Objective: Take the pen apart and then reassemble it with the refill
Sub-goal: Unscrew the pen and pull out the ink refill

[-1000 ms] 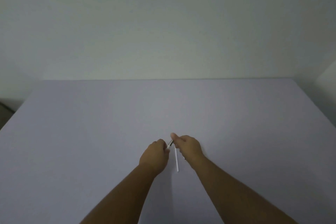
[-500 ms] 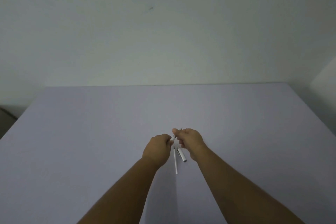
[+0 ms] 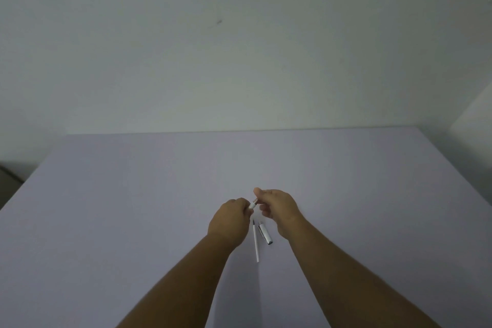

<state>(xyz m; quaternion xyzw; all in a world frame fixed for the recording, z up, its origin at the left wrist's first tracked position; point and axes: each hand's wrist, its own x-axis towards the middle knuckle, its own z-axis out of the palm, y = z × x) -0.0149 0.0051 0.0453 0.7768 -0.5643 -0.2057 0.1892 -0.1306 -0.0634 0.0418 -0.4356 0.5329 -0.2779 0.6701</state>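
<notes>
One head-worn wide-angle view, facing forward and down.

The camera looks from above the person's forearms across the tabletop (image 3: 133,194) to a plain wall (image 3: 239,48) behind, with both hands low in the centre, fairly near the lens.

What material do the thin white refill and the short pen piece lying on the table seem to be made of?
Refill: probably matte white plastic, evenly dull, with a dark tip. Pen piece: perhaps metal or glossy plastic; it looks white with a shiny silvery end, but it is too small to be sure.
</notes>
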